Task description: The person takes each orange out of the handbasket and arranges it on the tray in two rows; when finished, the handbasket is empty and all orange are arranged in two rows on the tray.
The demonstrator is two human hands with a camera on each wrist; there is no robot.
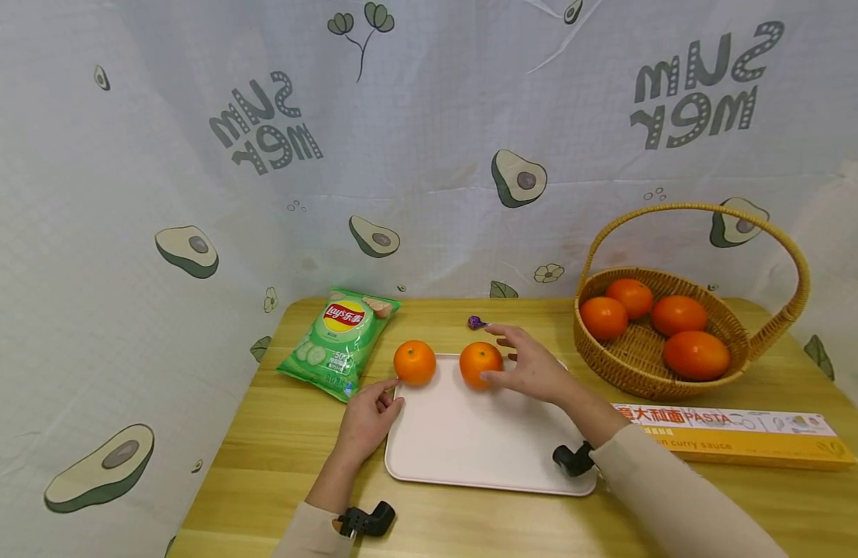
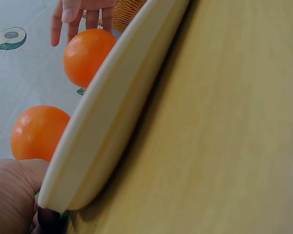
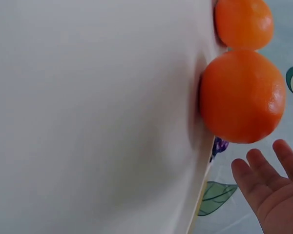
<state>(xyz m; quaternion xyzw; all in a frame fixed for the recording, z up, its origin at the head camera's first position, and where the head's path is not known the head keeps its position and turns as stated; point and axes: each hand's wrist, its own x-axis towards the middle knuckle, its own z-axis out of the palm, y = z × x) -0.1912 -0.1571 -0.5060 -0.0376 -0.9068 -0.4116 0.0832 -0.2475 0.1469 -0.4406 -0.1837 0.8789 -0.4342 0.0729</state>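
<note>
On the far side of a white tray [image 1: 484, 434] sit two oranges, a left orange [image 1: 415, 363] by the far left corner and a right orange [image 1: 480, 365] to its right. My left hand [image 1: 370, 418] holds the tray's left rim near that corner, its thumb by the rim; some fingers are hidden below the edge in the left wrist view. Around the right orange, my right hand [image 1: 529, 366] spreads its fingers and thumb. In the right wrist view, those fingers [image 3: 263, 168] are extended and apart from the orange.
Left of the tray lies a green chip bag [image 1: 341, 341]. A small purple-wrapped candy [image 1: 476, 322] is behind it. At right stands a wicker basket [image 1: 613, 368] with several orange-red fruits and a tall handle, and before it a pasta box [image 1: 756, 442]. A printed curtain [image 1: 429, 155] hangs behind.
</note>
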